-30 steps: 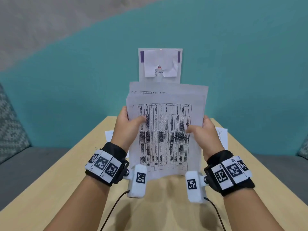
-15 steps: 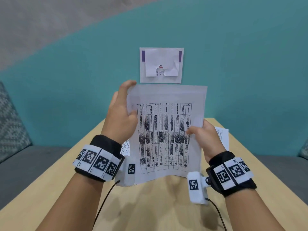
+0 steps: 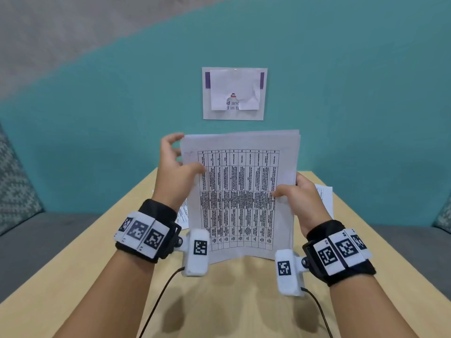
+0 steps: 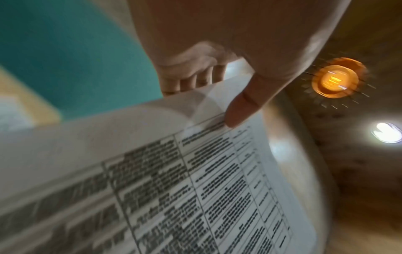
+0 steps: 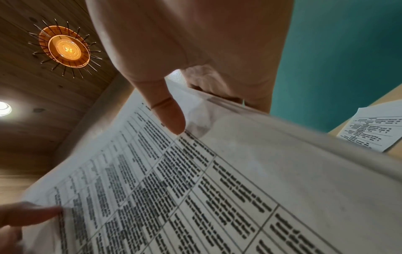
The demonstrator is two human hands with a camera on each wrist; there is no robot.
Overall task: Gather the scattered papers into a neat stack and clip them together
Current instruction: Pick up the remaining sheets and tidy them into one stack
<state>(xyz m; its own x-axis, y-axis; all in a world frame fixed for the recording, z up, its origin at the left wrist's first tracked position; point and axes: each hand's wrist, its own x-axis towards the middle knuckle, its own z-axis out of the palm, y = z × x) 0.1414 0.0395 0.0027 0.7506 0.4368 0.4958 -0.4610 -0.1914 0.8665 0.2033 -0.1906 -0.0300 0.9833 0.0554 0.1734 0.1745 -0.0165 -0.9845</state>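
I hold the stack [image 3: 240, 191] upright above the bench [image 3: 73, 276], left hand [image 3: 177, 172] and right hand [image 3: 296, 200] each pinching a side edge, and I should tap its bottom edge down to square it, with stray sheets [image 3: 324, 198] left to gather.

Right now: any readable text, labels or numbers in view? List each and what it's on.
"d and" over "d in t": wall notice, partly covered by a taped sheet.
"R5", "R4": right wrist band, small, uncertain.
Table print on the held stack of papers: too small and blurred.
Loose sheet on the table: unreadable.
Square marker codes: patterns, no text.
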